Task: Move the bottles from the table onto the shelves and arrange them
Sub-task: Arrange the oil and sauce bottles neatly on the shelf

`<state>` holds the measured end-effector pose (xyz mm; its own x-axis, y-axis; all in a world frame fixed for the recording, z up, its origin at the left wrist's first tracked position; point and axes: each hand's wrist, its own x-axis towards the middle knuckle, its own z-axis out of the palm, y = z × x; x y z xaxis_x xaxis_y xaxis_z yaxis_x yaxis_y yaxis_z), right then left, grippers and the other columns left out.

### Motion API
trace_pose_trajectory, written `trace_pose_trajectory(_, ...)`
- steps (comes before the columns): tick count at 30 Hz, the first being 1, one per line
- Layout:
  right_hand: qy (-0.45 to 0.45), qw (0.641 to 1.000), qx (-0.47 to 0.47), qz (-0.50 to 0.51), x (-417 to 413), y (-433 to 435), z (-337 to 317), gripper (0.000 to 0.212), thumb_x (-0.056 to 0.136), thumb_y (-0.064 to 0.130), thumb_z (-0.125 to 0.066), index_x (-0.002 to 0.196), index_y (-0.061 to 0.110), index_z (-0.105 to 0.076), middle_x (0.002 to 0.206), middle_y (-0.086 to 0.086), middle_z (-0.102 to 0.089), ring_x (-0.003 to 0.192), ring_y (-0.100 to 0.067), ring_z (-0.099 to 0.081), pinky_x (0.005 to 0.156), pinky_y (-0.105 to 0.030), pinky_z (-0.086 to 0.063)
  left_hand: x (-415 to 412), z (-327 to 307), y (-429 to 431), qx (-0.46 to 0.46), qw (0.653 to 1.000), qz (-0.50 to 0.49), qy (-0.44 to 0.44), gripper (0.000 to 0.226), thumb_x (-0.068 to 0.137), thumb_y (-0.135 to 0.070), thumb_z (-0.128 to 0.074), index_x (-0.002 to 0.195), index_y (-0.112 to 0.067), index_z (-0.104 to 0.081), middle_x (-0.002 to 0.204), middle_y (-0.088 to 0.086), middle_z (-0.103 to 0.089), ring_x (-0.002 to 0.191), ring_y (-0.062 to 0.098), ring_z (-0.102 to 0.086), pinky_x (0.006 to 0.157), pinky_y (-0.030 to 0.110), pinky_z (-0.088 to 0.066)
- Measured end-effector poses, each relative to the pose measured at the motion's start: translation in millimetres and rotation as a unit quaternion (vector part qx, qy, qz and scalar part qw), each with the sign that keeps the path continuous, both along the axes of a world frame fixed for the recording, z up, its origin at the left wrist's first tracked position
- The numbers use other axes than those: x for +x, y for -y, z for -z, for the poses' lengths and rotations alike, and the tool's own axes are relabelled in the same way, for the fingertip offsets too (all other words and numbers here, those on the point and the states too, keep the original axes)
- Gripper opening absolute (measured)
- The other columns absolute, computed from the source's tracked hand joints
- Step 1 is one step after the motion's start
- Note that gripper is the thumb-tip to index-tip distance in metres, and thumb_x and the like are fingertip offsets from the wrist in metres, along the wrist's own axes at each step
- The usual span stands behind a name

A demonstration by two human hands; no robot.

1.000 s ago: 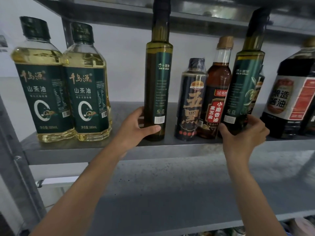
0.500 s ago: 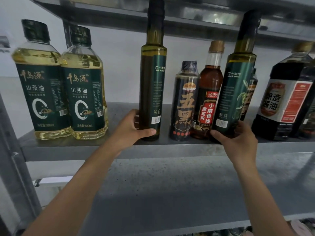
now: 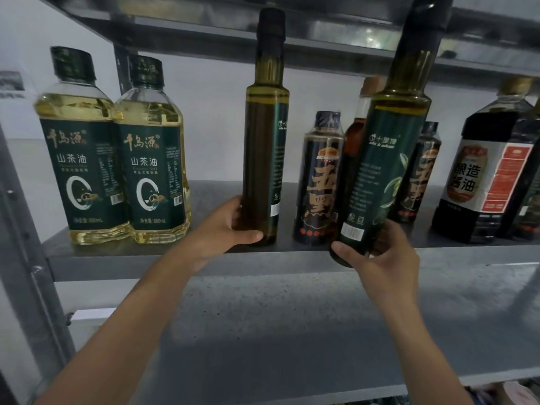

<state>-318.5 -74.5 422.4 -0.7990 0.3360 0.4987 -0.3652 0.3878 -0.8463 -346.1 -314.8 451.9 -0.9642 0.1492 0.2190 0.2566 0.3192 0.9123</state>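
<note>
A tall dark-green olive oil bottle (image 3: 264, 135) stands upright on the grey metal shelf (image 3: 163, 258). My left hand (image 3: 230, 229) grips its base. A second olive oil bottle (image 3: 385, 159) with a green label is tilted to the right, and its base hangs in front of the shelf edge. My right hand (image 3: 377, 252) holds it round the bottom. Behind it stand a short dark sauce bottle (image 3: 318, 182), a brown sesame oil bottle (image 3: 355, 141) and another dark sauce bottle (image 3: 420, 173), both partly hidden.
Two clear camellia oil bottles (image 3: 117, 159) with green labels stand at the shelf's left. A large soy sauce bottle (image 3: 488, 171) stands at the right. A shelf above (image 3: 336, 27) sits close over the tall bottle caps. A lower shelf (image 3: 292, 331) lies beneath my arms.
My right hand has pulled the right olive oil bottle off the shelf towards me, over the front edge. The left bottle has turned, showing less of its label.
</note>
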Motion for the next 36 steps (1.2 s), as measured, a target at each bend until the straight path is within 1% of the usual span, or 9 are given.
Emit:
trace_pose_trajectory(7,-0.012,0.998,0.023,-0.052,10.7,45.9,3.4,0.064,0.060,0.019,-0.088,0.113,0.028,-0.054,0.096,0.021,-0.060,0.086,0.003,-0.057,0.065,-0.001,-0.041,0.5,5.8,-10.9,-0.122,0.971,-0.183,-0.095,0.078,0.061,-0.039,-0.087,0.122,-0.022,-0.041,0.114,-0.004,-0.058,0.103,0.015,-0.058,0.087,0.040,-0.053)
trace_pose_trajectory(9,-0.014,0.997,0.039,-0.059,10.1,58.8,2.5,0.066,0.059,0.019,-0.088,0.116,0.026,-0.054,0.100,0.018,-0.062,0.093,-0.003,-0.059,0.073,-0.007,-0.043,1.1,9.2,-13.9,-0.161,0.950,-0.230,-0.133,0.079,0.059,-0.048,-0.086,0.119,-0.023,-0.040,0.113,-0.006,-0.056,0.102,0.014,-0.056,0.083,0.040,-0.053)
trace_pose_trajectory(11,-0.015,0.996,0.049,-0.067,9.0,68.7,0.7,0.066,0.060,0.020,-0.088,0.116,0.026,-0.054,0.101,0.017,-0.063,0.096,-0.004,-0.060,0.078,-0.014,-0.045,-0.6,10.7,-13.2,-0.154,0.954,-0.209,-0.151,0.079,0.060,-0.048,-0.086,0.119,-0.022,-0.040,0.113,-0.007,-0.056,0.105,0.013,-0.055,0.084,0.037,-0.052)
trace_pose_trajectory(14,-0.007,0.995,0.063,-0.081,7.1,79.0,-3.6,0.067,0.062,0.023,-0.087,0.121,0.024,-0.054,0.106,0.015,-0.063,0.098,-0.005,-0.059,0.078,-0.015,-0.044,2.7,1.1,-0.7,-0.008,0.995,-0.056,-0.088,0.067,0.075,-0.016,-0.080,0.127,-0.026,-0.039,0.114,-0.015,-0.053,0.111,0.005,-0.052,0.083,0.013,-0.044)
trace_pose_trajectory(17,0.003,0.993,0.070,-0.090,3.7,82.2,-9.7,0.065,0.065,0.024,-0.085,0.122,0.024,-0.054,0.103,0.018,-0.060,0.097,-0.004,-0.057,0.076,-0.014,-0.041,0.0,-4.3,14.0,0.088,0.995,0.013,-0.051,0.068,0.084,0.001,-0.067,0.140,-0.025,-0.039,0.125,-0.004,-0.059,0.119,0.011,-0.055,0.097,0.025,-0.047)
trace_pose_trajectory(20,0.021,0.992,0.082,-0.093,-2.3,82.3,-13.3,0.061,0.067,0.025,-0.084,0.121,0.022,-0.055,0.105,0.014,-0.062,0.095,-0.005,-0.057,0.077,-0.017,-0.043,-5.0,-6.5,17.7,0.035,0.994,-0.041,-0.097,0.066,0.081,-0.008,-0.073,0.139,-0.021,-0.044,0.124,-0.002,-0.062,0.116,0.014,-0.057,0.104,0.041,-0.045)
trace_pose_trajectory(26,0.028,0.989,0.137,-0.053,-10.5,87.9,-16.6,0.064,0.065,0.033,-0.085,0.121,0.019,-0.055,0.108,0.006,-0.067,0.084,-0.005,-0.055,0.062,-0.007,-0.037,-8.8,-4.3,10.1,-0.052,0.965,-0.177,-0.188,0.069,0.068,-0.030,-0.084,0.128,-0.023,-0.050,0.119,-0.004,-0.059,0.105,0.011,-0.056,0.092,0.034,-0.049)
trace_pose_trajectory(32,0.005,0.987,0.161,-0.026,-7.1,92.7,-15.5,0.068,0.063,0.035,-0.085,0.122,0.020,-0.054,0.110,0.006,-0.067,0.087,-0.006,-0.058,0.071,-0.017,-0.043,-8.3,-2.1,14.7,0.033,0.995,-0.030,-0.087,0.069,0.082,-0.014,-0.073,0.138,-0.029,-0.036,0.125,-0.010,-0.055,0.123,0.012,-0.049,0.107,0.037,-0.039)
trace_pose_trajectory(36,0.055,0.975,0.155,-0.147,-7.3,86.9,-16.0,0.074,0.077,0.019,-0.077,0.137,0.026,-0.034,0.117,0.014,-0.056,0.097,0.005,-0.054,0.069,-0.004,-0.043,-14.6,2.5,15.4,0.001,0.989,-0.081,-0.124,0.066,0.078,-0.022,-0.078,0.133,-0.027,-0.042,0.126,-0.006,-0.058,0.118,0.010,-0.052,0.103,0.036,-0.042)
